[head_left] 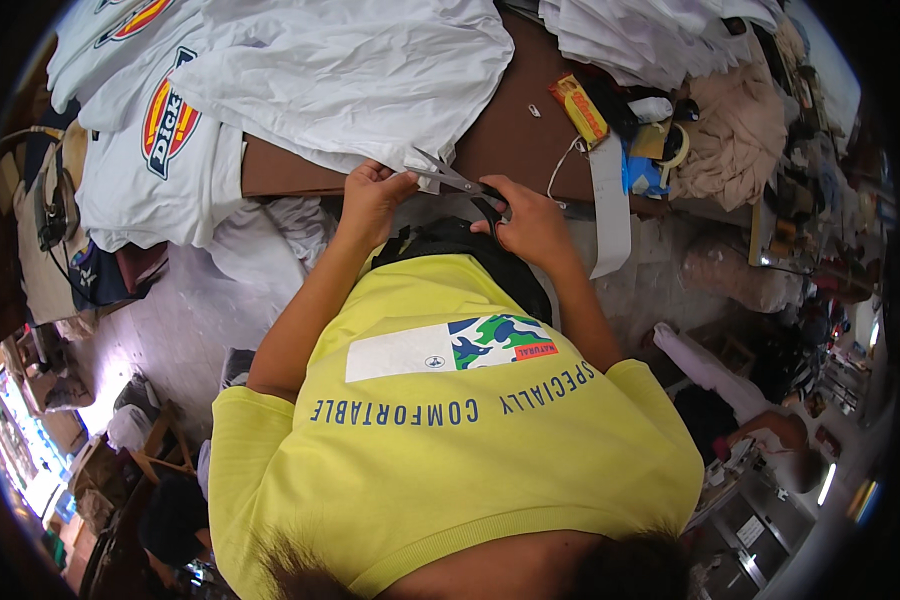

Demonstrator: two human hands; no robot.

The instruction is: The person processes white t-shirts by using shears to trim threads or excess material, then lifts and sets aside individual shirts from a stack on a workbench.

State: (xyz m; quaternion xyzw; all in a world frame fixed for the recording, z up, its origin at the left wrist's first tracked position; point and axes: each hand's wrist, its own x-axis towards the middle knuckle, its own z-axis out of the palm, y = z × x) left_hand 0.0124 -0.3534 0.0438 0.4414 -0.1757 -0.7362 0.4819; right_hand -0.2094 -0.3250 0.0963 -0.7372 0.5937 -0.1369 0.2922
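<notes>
A pair of scissors (450, 177) with dark handles is in my right hand (530, 222), fingers wrapped round the grips. Its metal blades stand apart, pointing left at the hem of a white shirt (370, 85). My left hand (375, 195) pinches the edge of that shirt just beside the blades. The shirt lies spread on a brown table (286, 170), and its hem reaches the table's near edge. Whether the blades touch cloth or thread, I cannot tell.
White shirts with a printed emblem (170, 125) hang over the table's left side. To the right are a yellow-and-red packet (578, 110), a tape roll (675, 147), a blue item (646, 175) and a beige cloth heap (735, 125). A white strip (611, 215) hangs off the edge.
</notes>
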